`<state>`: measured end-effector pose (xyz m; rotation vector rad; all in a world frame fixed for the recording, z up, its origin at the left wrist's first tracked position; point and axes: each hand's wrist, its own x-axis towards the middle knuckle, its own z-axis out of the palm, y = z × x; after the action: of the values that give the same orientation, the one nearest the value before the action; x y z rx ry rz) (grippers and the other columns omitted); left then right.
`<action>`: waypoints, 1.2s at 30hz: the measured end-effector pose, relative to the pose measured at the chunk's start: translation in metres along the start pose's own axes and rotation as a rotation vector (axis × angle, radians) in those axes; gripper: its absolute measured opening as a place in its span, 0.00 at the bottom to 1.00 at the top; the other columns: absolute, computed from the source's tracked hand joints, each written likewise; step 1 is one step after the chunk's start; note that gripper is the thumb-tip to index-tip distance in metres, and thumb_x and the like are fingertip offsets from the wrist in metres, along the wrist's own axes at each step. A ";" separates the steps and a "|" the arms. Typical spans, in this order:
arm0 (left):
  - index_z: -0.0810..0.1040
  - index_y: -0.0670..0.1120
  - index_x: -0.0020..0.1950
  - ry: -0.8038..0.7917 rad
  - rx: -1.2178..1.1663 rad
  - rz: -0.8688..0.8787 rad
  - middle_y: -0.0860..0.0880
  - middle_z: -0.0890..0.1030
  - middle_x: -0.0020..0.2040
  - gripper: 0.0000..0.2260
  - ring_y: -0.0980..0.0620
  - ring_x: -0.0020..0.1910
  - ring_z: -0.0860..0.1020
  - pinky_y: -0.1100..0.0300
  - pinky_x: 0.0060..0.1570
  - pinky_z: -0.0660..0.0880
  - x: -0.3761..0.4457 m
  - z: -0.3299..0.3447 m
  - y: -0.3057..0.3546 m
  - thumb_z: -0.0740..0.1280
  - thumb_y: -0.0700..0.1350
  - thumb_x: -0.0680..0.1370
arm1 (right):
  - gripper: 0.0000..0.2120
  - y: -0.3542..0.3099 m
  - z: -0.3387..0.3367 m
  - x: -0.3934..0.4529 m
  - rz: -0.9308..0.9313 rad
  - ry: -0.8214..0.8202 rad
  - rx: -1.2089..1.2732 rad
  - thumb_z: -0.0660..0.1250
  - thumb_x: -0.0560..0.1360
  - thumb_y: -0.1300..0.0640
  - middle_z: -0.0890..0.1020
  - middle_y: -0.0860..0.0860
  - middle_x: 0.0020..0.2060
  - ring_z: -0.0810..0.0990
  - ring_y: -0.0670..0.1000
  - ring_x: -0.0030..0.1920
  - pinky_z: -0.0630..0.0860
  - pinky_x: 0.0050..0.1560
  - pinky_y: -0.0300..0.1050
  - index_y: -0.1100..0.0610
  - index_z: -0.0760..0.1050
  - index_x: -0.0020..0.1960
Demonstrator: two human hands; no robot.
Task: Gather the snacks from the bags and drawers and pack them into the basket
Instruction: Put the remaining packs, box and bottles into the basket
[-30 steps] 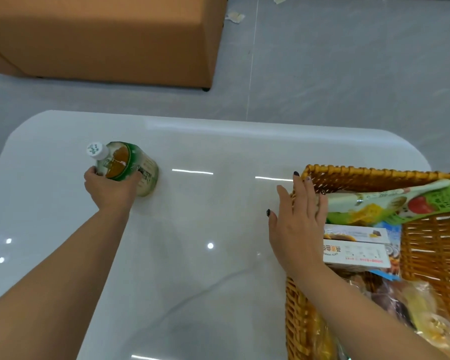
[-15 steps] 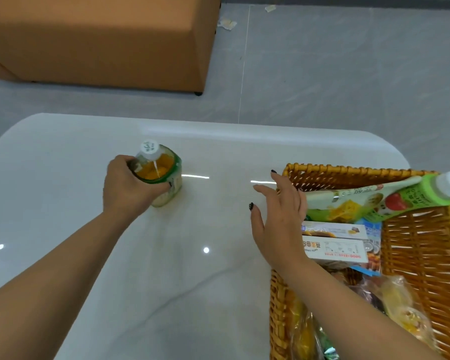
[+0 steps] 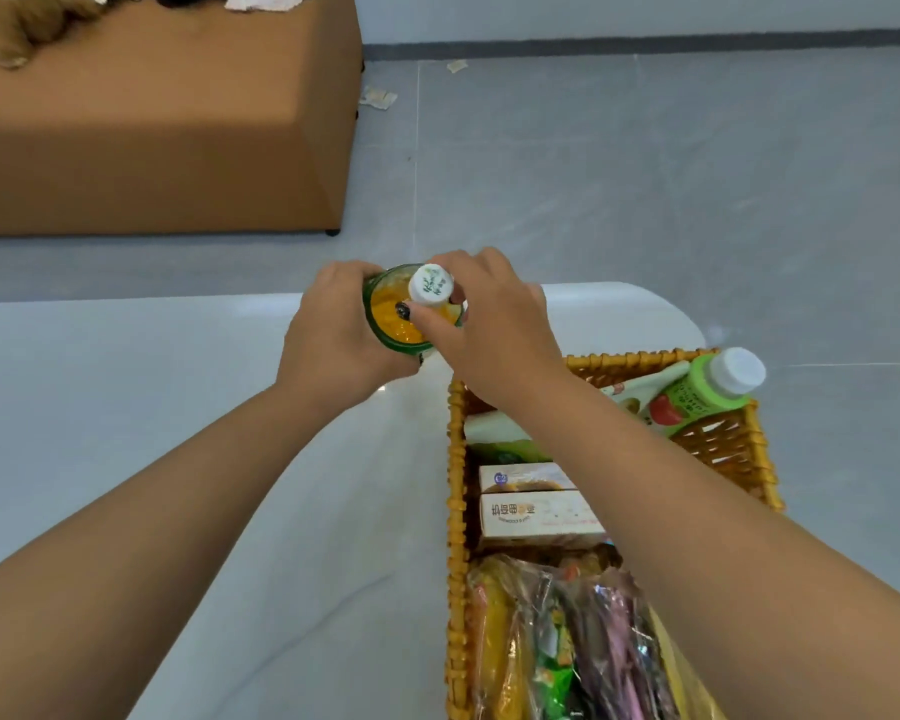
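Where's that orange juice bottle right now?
The orange juice bottle is held between both hands, left hand and right hand, just beyond the basket's far-left corner.

Green bottle (image 3: 406,324) with orange contents and white, possibly leaf-printed cap (image 3: 430,284). Golden wicker basket (image 3: 457,511). Brown ottoman (image 3: 152,137), far left.

Below me spreads a glossy white tabletop (image 3: 178,407) with rounded corners. Beyond it, on the grey tiled floor (image 3: 645,200), stands a tan upholstered ottoman (image 3: 152,137) with something furry on top. Small paper scraps (image 3: 379,97) lie just beside it.
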<state>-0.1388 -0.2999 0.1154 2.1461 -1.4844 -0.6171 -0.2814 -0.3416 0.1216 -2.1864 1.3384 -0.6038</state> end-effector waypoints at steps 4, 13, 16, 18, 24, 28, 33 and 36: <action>0.73 0.50 0.62 -0.025 -0.035 0.070 0.50 0.75 0.56 0.36 0.50 0.54 0.75 0.48 0.51 0.77 0.013 0.021 0.035 0.83 0.50 0.57 | 0.13 0.028 -0.032 0.007 -0.036 0.078 -0.067 0.62 0.77 0.47 0.78 0.47 0.47 0.75 0.51 0.48 0.64 0.55 0.50 0.53 0.72 0.57; 0.51 0.47 0.79 -0.353 -0.250 -0.020 0.50 0.62 0.76 0.41 0.54 0.72 0.64 0.63 0.66 0.64 0.035 0.074 0.083 0.74 0.47 0.74 | 0.12 0.098 -0.101 0.038 0.096 0.079 -0.377 0.59 0.76 0.48 0.77 0.51 0.35 0.73 0.55 0.42 0.57 0.53 0.51 0.56 0.72 0.44; 0.47 0.48 0.80 -0.450 -0.057 -0.043 0.50 0.53 0.80 0.36 0.50 0.78 0.54 0.49 0.76 0.54 0.023 0.091 0.067 0.63 0.56 0.80 | 0.12 0.123 -0.112 0.039 0.117 -0.002 -0.426 0.63 0.73 0.48 0.77 0.53 0.32 0.74 0.57 0.41 0.56 0.51 0.50 0.57 0.73 0.41; 0.50 0.48 0.80 -0.527 0.026 -0.073 0.49 0.54 0.80 0.32 0.48 0.78 0.54 0.46 0.76 0.54 0.014 0.097 0.049 0.58 0.57 0.82 | 0.12 0.136 -0.116 0.037 0.151 -0.028 -0.419 0.65 0.70 0.49 0.80 0.55 0.34 0.76 0.57 0.42 0.57 0.51 0.50 0.59 0.75 0.41; 0.60 0.53 0.75 -0.544 -0.049 -0.161 0.48 0.70 0.70 0.20 0.50 0.63 0.72 0.58 0.57 0.73 -0.005 0.106 0.015 0.55 0.54 0.83 | 0.14 0.174 -0.123 0.038 0.430 -0.153 -0.410 0.70 0.68 0.44 0.76 0.50 0.36 0.71 0.54 0.44 0.59 0.48 0.49 0.55 0.75 0.41; 0.62 0.54 0.73 -0.474 -0.071 -0.171 0.50 0.73 0.66 0.18 0.51 0.59 0.73 0.59 0.55 0.73 -0.010 0.108 0.017 0.55 0.53 0.83 | 0.13 0.186 -0.118 0.025 0.530 -0.173 -0.313 0.71 0.69 0.45 0.74 0.48 0.34 0.72 0.54 0.44 0.62 0.49 0.49 0.54 0.73 0.39; 0.61 0.53 0.75 -0.423 -0.099 -0.182 0.49 0.71 0.69 0.20 0.53 0.61 0.72 0.59 0.57 0.73 -0.017 0.107 0.020 0.56 0.52 0.83 | 0.13 0.187 -0.109 0.019 0.535 -0.141 -0.186 0.72 0.67 0.47 0.78 0.52 0.38 0.78 0.56 0.44 0.74 0.47 0.52 0.55 0.72 0.38; 0.57 0.54 0.77 -0.376 -0.119 -0.209 0.50 0.66 0.74 0.22 0.51 0.68 0.68 0.58 0.61 0.69 -0.028 0.106 0.026 0.57 0.52 0.83 | 0.12 0.186 -0.110 0.017 0.530 -0.133 -0.141 0.72 0.68 0.50 0.79 0.54 0.40 0.78 0.57 0.45 0.76 0.44 0.51 0.57 0.73 0.42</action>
<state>-0.2302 -0.2937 0.0493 2.1913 -1.3665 -1.2082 -0.4671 -0.4494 0.0930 -1.8141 1.8318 -0.1627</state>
